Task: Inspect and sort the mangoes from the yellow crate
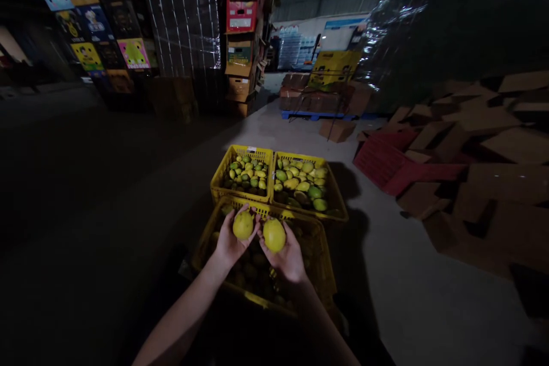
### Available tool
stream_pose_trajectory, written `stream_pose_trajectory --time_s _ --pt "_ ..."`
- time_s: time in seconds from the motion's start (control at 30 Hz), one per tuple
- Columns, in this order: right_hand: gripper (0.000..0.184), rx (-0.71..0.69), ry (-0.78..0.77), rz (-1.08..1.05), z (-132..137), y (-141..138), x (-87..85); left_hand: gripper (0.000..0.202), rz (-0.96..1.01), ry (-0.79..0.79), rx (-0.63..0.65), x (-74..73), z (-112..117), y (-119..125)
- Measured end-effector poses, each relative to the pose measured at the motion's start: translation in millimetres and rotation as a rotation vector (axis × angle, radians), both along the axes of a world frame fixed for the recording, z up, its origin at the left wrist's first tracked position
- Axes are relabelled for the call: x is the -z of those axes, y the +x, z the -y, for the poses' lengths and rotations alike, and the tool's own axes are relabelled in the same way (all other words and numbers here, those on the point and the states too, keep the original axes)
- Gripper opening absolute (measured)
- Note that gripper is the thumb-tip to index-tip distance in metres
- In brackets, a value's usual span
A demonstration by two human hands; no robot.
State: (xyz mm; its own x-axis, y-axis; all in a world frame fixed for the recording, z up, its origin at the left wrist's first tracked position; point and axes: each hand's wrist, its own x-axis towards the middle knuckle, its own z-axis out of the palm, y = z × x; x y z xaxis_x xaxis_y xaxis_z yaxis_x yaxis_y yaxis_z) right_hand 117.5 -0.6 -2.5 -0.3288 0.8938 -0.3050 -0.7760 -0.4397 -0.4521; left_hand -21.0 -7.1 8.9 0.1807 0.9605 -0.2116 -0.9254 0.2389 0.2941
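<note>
My left hand [231,243] holds a yellow fruit [242,225], palm up, fingers curled round it. My right hand [288,260] holds a second yellow fruit [274,234] the same way. Both hands hover side by side over the far rim of the near yellow crate [326,274], which is dark inside and holds several fruits. Beyond it stand two more yellow crates: the left one [221,174] with small yellow-green fruits, the right one [333,194] with larger yellow and green fruits.
A red crate [386,163] lies tilted to the right, beside a heap of flattened cardboard [493,148]. Stacked cartons [242,34] and wrapped pallets [189,23] stand at the back. A blue pallet with boxes [317,100] sits behind. The concrete floor [398,274] is lit at right, dark at left.
</note>
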Motion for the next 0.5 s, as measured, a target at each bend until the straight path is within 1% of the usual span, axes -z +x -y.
stream_pose_trajectory --time_s 0.07,0.17,0.23,0.33,0.43,0.5 --pt "0.017 0.040 -0.072 -0.048 0.3 2.2 -2.9 0.034 0.032 0.027 0.000 1.7 0.4 -2.1" --pt "0.022 0.116 -0.150 -0.081 1.7 2.7 -10.5 0.041 0.056 0.036 0.001 1.4 2.6 -4.1" --pt "0.025 0.153 -0.188 -0.102 2.2 1.5 -14.9 0.041 0.053 0.032 0.000 -0.2 3.9 -4.2" --pt "0.026 0.160 -0.241 -0.122 1.8 0.3 -18.7 0.036 0.028 0.018 0.003 -2.9 3.4 -4.5" --pt "0.026 0.160 -0.300 -0.112 0.3 4.1 -20.9 0.030 -0.084 -0.058 0.058 -0.1 -0.2 -6.9" --pt "0.025 0.184 -0.312 -0.098 -1.5 10.6 -22.1 0.025 -0.259 -0.146 0.148 9.7 -0.8 -8.2"
